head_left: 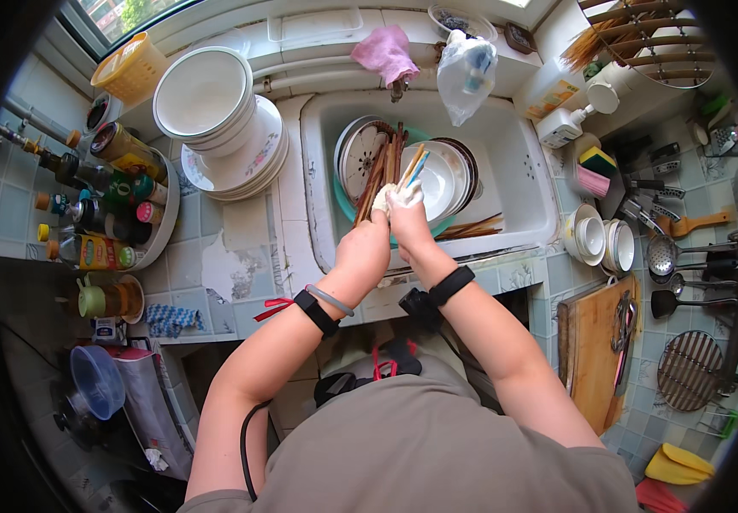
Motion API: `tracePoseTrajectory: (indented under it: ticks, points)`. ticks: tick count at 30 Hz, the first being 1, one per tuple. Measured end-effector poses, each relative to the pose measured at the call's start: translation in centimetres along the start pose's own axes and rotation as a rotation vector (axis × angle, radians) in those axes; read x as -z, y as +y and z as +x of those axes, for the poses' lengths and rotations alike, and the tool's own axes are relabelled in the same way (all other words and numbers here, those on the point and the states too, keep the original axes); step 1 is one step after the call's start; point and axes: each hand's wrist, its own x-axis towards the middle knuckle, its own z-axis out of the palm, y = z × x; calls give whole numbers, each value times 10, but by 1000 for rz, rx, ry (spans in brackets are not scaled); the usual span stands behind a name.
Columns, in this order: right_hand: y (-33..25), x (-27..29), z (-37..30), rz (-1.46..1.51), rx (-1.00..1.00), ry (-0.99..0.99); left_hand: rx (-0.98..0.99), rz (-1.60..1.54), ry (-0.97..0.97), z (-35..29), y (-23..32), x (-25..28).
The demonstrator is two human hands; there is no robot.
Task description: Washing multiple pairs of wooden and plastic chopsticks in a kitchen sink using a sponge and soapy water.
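Note:
Over the white sink [519, 188], my two hands are close together around chopsticks. My left hand [364, 252] is closed at the lower end of a bundle of brown chopsticks [377, 175], which points away from me. Touching it, my right hand [410, 224] has white foam on its fingers and is closed around a few lighter chopsticks [415, 164], some with blue ends. A pale, foamy scrubbing cloth or sponge [380, 200] sits between the hands, partly hidden by the fingers. Beneath are a green basin [343, 205], white bowls [442, 171] and a patterned plate [357, 158].
More chopsticks [472, 229] lie in the sink at right. Stacked plates [249, 162] and bowls [202, 90] stand left of the sink, near a tray of bottles [164, 218]. A pink cloth [383, 53] covers the faucet. Small bowls [590, 237] and a cutting board [587, 342] stand right.

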Motion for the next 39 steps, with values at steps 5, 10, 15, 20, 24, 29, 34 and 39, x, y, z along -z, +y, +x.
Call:
tracePoseTrajectory:
  ticks: [5,10,15,20,24,29,34,39]
  points:
    - [-13,33,45,398,-385,72,-60,19,-52,-3,4,1]
    - [-13,42,58,557,-366,-136,281,-1214,-449,14,2,10]
    - [-15,44,64,617,-375,-328,555,-1641,-597,21,4,13]
    - [-23,33,36,305,-496,-286,644,-1401,-400,31,16,0]
    - [-7,46,58,439,-518,-211,695,-1283,-361,29,31,-2]
    - [5,69,119,593,-464,-160,718,-1217,-409,17,52,0]
    - [-3,66,120,307,-320,-37,706,-1171,-382,10,49,-3]
    - [8,80,130,-416,203,-109,639,-1040,-237,9,53,-4]
